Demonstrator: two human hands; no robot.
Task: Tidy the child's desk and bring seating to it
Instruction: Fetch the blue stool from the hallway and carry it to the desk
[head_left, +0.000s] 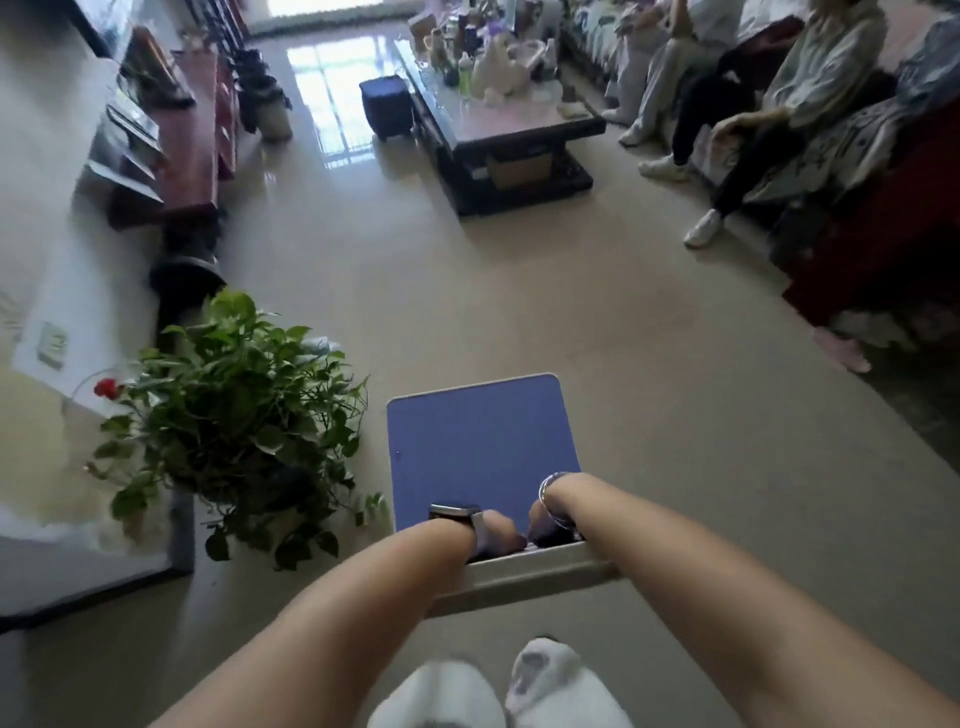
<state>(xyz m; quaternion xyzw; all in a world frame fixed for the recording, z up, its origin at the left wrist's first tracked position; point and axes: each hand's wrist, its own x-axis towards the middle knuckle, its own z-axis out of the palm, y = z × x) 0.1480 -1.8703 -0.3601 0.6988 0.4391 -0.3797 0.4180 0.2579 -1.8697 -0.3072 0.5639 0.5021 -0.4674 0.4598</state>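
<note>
A small child's chair with a blue seat (478, 441) and a pale backrest rail (524, 571) stands on the beige floor directly below me. Both my hands reach down over the backrest. My left hand (501, 532), a dark watch on its wrist, curls around the top of the backrest. My right hand (548, 522), a thin bracelet on its wrist, grips the same rail just to the right. The fingers of both are partly hidden behind the rail. My feet in white slippers show at the bottom edge. No desk is in view.
A leafy potted plant (234, 415) stands close to the chair's left. Farther off are a dark coffee table (498, 130) crowded with items, a blue stool (387, 106), a red TV cabinet (192, 140) at left, and people seated on a sofa (727, 114) at right.
</note>
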